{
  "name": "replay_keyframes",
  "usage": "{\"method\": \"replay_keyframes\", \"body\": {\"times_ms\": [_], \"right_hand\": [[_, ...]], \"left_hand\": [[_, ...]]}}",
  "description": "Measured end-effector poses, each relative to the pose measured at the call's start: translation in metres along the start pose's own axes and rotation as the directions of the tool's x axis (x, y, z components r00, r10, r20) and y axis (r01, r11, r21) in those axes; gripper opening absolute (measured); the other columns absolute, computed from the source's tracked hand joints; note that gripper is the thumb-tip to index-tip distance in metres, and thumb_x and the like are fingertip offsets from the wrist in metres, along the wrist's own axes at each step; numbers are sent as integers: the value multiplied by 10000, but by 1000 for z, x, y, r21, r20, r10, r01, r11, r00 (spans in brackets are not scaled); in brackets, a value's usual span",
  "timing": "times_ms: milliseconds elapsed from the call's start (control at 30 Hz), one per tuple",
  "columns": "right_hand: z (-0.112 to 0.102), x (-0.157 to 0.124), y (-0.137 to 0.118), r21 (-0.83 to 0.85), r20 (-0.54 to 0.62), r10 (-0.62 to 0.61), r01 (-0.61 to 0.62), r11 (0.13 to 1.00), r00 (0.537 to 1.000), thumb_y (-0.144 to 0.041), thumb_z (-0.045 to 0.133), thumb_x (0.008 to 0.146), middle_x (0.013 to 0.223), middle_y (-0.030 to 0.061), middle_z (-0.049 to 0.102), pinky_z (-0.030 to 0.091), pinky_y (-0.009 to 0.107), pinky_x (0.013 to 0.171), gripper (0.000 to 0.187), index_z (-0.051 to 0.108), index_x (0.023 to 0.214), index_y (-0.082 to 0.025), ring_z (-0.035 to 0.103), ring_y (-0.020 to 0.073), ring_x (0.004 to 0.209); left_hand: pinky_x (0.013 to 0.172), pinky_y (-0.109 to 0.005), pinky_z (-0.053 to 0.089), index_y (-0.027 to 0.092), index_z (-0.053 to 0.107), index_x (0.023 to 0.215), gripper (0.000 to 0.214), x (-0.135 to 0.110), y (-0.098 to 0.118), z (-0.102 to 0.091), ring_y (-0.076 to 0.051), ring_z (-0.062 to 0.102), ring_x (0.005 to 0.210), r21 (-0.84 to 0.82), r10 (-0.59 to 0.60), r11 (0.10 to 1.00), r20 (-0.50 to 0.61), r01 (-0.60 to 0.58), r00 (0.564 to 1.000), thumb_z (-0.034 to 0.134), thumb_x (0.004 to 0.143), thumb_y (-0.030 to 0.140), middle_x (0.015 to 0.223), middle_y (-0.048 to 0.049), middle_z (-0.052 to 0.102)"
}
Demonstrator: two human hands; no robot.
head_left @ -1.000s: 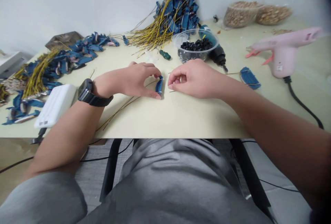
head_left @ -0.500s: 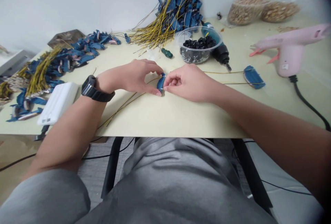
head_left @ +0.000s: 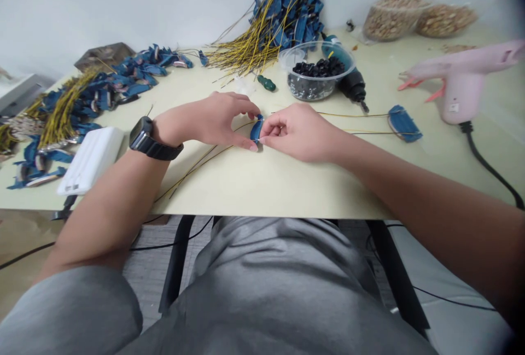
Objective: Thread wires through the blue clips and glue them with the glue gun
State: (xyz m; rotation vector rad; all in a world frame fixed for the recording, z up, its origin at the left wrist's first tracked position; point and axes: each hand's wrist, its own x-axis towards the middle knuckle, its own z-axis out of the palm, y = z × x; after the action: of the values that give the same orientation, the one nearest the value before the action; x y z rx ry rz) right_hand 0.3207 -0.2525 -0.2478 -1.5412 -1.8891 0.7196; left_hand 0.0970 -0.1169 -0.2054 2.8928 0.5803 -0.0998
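Observation:
Between the thumb and fingertips of my left hand (head_left: 223, 121) is a small blue piece with thin wires (head_left: 256, 129), held at its two ends just above the table. Its yellow and dark wires trail down and left under my wrist. My right hand (head_left: 293, 132) is closed in a pinch at the piece's right edge, near small shiny points. What lies between those fingertips is too small to make out. Further right, a second blue piece (head_left: 404, 123) lies flat, with two wires running left behind my right hand.
A clear tub (head_left: 314, 73) of small black parts stands beyond my hands, by a power screwdriver (head_left: 353, 84) and a green screwdriver bit handle (head_left: 266, 83). Wired blue pieces (head_left: 287, 16) are heaped at back and left. A white power bank (head_left: 91, 159) and pink glue gun (head_left: 463, 76) flank me.
The view has shifted very slightly. Both hands keep the same hold around the small blue piece, with no clear movement between them.

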Motion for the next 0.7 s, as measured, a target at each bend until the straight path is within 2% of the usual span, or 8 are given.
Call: {"method": "replay_keyframes", "body": {"times_ms": [233,700], "right_hand": [[-1,1,3,43,12,1,-1,999,1000,-154,824,929,803,35,792,508,343,776,144,963,962,-168,676,189,771],[-2,2,-1,29,12,29,-29,999,1000,-120,857,957,822,26,799,497,351,799,128,969,953,-180,686,196,803]], "left_hand": [[1280,-468,548,264,843,1613,1056,0,0,1,-401,795,1464,9,-4,1000,-2,4,1000,663,957,1072,1611,-143,846],[1260,-470,563,304,850,1603,998,0,-2,2,-401,800,1431,-19,4,1000,-12,-4,1000,716,954,1051,1600,-129,854]]}}
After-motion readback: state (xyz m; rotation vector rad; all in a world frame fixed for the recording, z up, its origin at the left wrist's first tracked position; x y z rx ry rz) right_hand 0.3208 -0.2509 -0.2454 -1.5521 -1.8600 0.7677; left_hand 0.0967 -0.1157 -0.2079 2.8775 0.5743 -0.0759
